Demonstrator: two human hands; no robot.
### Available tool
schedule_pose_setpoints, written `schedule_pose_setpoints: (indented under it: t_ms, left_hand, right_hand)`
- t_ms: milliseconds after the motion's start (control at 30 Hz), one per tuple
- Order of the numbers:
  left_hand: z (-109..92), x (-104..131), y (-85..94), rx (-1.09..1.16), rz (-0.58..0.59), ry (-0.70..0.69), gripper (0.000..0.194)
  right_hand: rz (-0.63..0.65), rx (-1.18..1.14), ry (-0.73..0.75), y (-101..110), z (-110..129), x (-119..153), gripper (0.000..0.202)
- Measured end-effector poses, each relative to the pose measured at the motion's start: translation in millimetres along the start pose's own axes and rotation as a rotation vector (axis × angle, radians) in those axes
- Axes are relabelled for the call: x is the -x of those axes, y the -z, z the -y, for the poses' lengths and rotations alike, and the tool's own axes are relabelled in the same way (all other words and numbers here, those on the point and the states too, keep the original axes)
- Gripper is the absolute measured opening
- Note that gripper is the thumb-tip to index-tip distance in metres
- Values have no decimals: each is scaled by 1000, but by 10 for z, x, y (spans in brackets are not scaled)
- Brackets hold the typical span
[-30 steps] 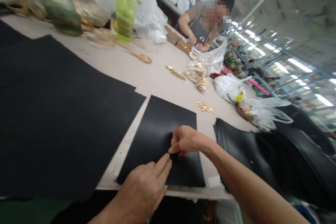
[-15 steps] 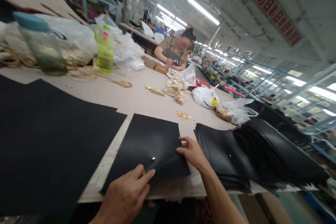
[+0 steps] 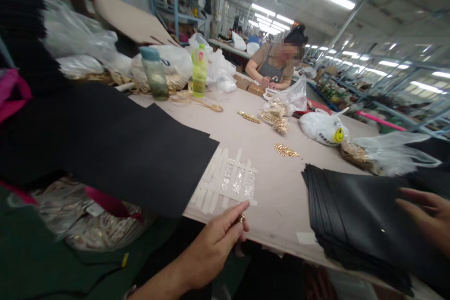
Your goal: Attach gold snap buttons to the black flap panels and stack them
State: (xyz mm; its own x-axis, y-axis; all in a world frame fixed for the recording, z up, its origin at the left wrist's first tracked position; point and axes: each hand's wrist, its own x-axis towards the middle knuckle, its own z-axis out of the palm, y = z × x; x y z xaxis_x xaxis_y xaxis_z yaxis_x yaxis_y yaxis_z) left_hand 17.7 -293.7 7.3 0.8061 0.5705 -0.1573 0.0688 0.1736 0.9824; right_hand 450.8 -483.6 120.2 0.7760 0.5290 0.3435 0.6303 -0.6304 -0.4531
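My left hand (image 3: 221, 243) is above the table's front edge, its fingers closed on small gold pieces (image 3: 241, 218). Beyond it, strips of pale tape (image 3: 218, 183) with clear shiny patches lie on the table. At the right, my right hand (image 3: 427, 218) has its fingers apart over a stack of black sheets (image 3: 358, 206); a small gold dot shows on the top sheet. Large black sheets (image 3: 140, 145) lie to the left. A loose pile of gold pieces (image 3: 286, 150) sits farther back.
A blue-lidded jar (image 3: 155, 75) and a green bottle (image 3: 199, 72) stand at the back left beside plastic bags. A white bag (image 3: 321, 126) and a clear bag (image 3: 390, 147) lie at the right. Across the table (image 3: 242, 138) a person (image 3: 276, 63) leans over small parts.
The view has swung left. The black sheet that lay between my hands is gone from there, baring the tape. My right hand has moved over the right stack, and my left hand now holds gold pieces.
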Motion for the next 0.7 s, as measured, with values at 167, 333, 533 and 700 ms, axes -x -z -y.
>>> schedule_pose_setpoints:
  t_ms: [167, 333, 533, 700]
  left_hand:
    - [44, 41, 40, 318, 142, 40, 64]
    - [74, 174, 199, 421, 192, 81, 76]
    - [182, 348, 432, 502, 161, 21, 82]
    - [273, 580, 668, 674, -86, -4, 74]
  right_hand:
    - [580, -425, 573, -804, 1452, 1147, 18]
    - [999, -731, 982, -1244, 2334, 1613, 26]
    - [1151, -811, 1010, -1584, 2597, 1681, 13]
    - [1157, -733, 750, -1914, 2847, 1679, 16]
